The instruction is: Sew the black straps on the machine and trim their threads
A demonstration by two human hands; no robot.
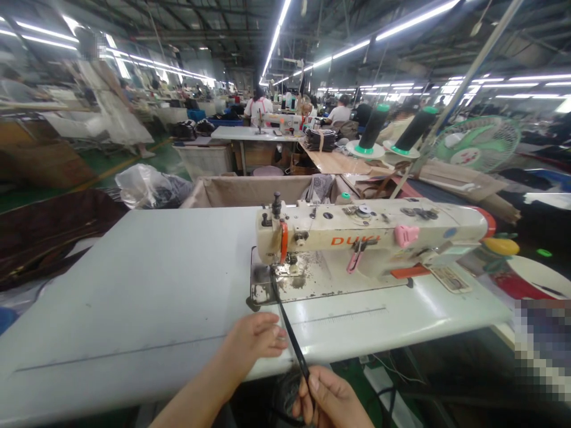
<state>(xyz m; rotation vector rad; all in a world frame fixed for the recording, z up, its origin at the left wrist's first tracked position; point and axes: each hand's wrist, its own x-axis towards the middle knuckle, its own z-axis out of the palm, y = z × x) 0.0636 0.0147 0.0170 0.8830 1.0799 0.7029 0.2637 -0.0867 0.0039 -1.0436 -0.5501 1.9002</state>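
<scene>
A narrow black strap [291,330] runs from under the presser foot of the sewing machine [321,238] down over the table's front edge. Below that edge, my right hand [332,395] pinches the strap between thumb and fingers. My left hand [256,340] is just left of the strap, over the front of the table, with its fingers stretched out and nothing held in them. Whether its fingertips touch the strap I cannot tell. Under my right hand, the strap's lower end blends into a dark bundle.
The white sewing table [156,285] extends left of the machine. Behind it stands a beige fabric-lined bin [259,191]. Two black thread cones [375,128] and a green fan [477,142] are at the right. A person in a light dress [109,101] stands at the far left.
</scene>
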